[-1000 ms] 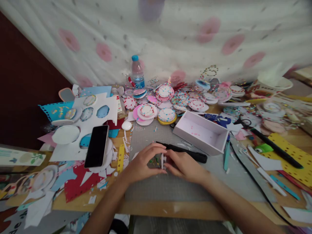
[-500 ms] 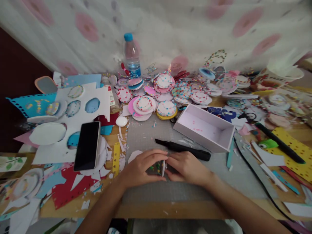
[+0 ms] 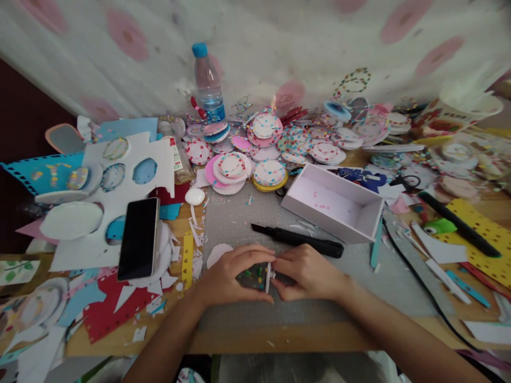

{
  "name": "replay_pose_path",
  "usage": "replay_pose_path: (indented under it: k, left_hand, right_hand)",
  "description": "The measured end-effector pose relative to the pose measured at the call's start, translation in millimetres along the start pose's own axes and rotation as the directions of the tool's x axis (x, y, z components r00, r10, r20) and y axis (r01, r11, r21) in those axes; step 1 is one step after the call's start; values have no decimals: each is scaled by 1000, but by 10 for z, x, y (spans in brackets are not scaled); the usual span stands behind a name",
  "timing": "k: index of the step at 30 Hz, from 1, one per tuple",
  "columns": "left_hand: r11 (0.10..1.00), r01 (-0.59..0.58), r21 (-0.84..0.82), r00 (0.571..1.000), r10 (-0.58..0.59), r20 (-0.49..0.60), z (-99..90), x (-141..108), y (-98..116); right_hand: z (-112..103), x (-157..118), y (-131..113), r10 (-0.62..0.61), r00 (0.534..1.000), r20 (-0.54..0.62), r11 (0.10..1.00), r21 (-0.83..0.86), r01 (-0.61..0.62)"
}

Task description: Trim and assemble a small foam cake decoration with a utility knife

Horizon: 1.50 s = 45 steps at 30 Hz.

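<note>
My left hand point(image 3: 235, 274) curves around a small clear container point(image 3: 255, 276) with green and yellow bits inside, low over the grey mat point(image 3: 319, 308). At the container's right end is a white disc-like rim point(image 3: 269, 277), where the fingertips of my right hand point(image 3: 303, 274) are pinched. A white paper circle point(image 3: 219, 255) lies just behind my left hand. Beyond both hands rests a black utility knife point(image 3: 299, 239).
A white open box point(image 3: 333, 205) stands at the mat's back right. Decorated paper discs point(image 3: 231, 167) and a water bottle point(image 3: 209, 85) line the back. A black phone point(image 3: 138, 238) lies left on paper scraps; a black cable point(image 3: 427, 292) runs down the right.
The view has shifted slightly. The white rim shows a little more clearly between my hands, which stay in nearly the same grip.
</note>
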<state>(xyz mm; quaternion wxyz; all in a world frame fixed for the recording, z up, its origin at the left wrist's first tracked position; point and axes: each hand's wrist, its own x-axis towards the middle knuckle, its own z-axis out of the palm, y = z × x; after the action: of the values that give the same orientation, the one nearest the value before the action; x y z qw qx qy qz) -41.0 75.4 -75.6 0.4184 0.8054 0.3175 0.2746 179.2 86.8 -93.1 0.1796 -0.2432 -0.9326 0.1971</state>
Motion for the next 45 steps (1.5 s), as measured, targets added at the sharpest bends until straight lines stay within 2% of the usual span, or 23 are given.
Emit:
replay_pose_path:
  k: [6, 11, 19, 25, 29, 32, 35, 37, 41, 45]
  left_hand:
    - [999, 26, -21, 997, -28, -74, -43, 2, 7]
    - [999, 34, -26, 997, -36, -68, -52, 5, -21]
    - [997, -12, -71, 1000, 10, -28, -14, 21, -47]
    - [992, -44, -120, 999, 43, -13, 3, 27, -61]
    - [988, -3, -152, 996, -11, -89, -34, 16, -73]
    - [985, 1, -174, 991, -25, -134, -57, 2, -85]
    - [986, 0, -166, 991, -22, -133, -56, -4, -95]
    - [988, 4, -157, 992, -24, -124, -49, -2, -97]
    - [989, -1, -148, 993, -17, -116, -39, 6, -93]
    - [988, -7, -154, 994, -10, -110, -39, 13, -86]
  right_hand:
    - [-39, 33, -24, 13, 993, -118, 1000, -12, -14]
    - [-17, 37, -20, -58, 997, -51, 997, -53, 56]
    - [12, -9, 2, -71, 997, -20, 997, -11, 71]
    - [56, -11, -12, -108, 991, -79, 994, -1, 108]
    - [69, 8, -45, -145, 983, -115, 989, -32, 143]
    - [52, 16, -52, -112, 979, -171, 993, -43, 106]
    - [22, 24, -46, -44, 970, -239, 999, -23, 39]
    - [9, 32, -41, -17, 976, -219, 1000, 2, 18]
    - [18, 45, -29, -45, 995, -90, 999, 0, 46]
    - [41, 39, -27, -52, 995, -81, 999, -1, 52]
